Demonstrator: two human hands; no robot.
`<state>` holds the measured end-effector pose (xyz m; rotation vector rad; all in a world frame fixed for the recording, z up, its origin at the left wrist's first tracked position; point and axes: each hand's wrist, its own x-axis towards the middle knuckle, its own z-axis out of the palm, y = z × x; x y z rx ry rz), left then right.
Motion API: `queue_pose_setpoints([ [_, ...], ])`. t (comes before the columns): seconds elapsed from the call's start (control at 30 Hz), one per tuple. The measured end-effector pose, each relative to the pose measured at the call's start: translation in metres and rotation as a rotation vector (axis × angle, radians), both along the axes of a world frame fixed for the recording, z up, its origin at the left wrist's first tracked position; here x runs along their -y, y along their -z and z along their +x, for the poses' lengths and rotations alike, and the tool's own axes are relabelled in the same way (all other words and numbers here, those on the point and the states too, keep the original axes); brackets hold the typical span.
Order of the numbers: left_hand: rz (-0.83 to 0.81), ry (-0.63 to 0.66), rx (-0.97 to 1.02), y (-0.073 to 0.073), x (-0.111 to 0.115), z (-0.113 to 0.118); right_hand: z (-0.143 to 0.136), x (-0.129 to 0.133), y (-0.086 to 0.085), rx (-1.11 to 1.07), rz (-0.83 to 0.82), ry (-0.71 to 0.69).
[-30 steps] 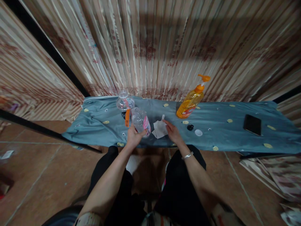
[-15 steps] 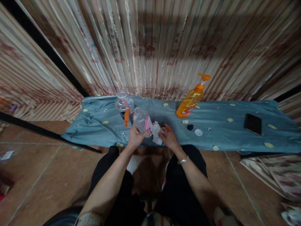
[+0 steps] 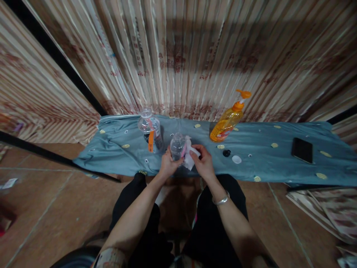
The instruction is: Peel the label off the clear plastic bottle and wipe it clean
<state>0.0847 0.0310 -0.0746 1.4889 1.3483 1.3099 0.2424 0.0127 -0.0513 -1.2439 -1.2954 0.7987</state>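
My left hand (image 3: 169, 163) is closed round the lower part of a small clear plastic bottle (image 3: 176, 145), which has a pink label and an uncapped neck. In my right hand (image 3: 204, 159) a crumpled white tissue (image 3: 190, 160) is pinched between thumb and fingers, right against the bottle's right side. A larger clear bottle (image 3: 145, 123) with an orange-and-black label stands uncapped to the left. Right of my hands lie a black cap (image 3: 226, 153) and a white lid (image 3: 236, 159).
An orange pump bottle (image 3: 225, 124) of yellow liquid stands towards the back of the cloth-covered bench (image 3: 267, 163). A black phone (image 3: 302, 150) lies at the right. Behind hangs a striped curtain (image 3: 189, 56). A black frame bar (image 3: 60, 158) slants across the left end.
The small bottle has moved right and turned more upright in my left hand. My right hand has lifted the tissue against the bottle's side.
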Motion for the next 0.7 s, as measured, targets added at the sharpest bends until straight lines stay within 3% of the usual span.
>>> queue_pose_setpoints([
  [0.17,0.003,0.026,-0.01,0.001,0.0,0.004,-0.007,0.0,-0.044,-0.071,0.083,-0.093],
  [0.3,-0.005,0.027,-0.006,0.003,-0.001,0.006,-0.012,-0.015,-0.053,0.015,0.171,-0.199],
  [0.43,-0.008,0.011,-0.021,0.001,0.0,0.005,-0.013,-0.036,-0.036,-0.037,0.101,-0.287],
  [0.7,0.008,0.004,-0.014,-0.001,-0.003,0.001,0.003,-0.046,0.039,-0.227,-0.134,-0.093],
])
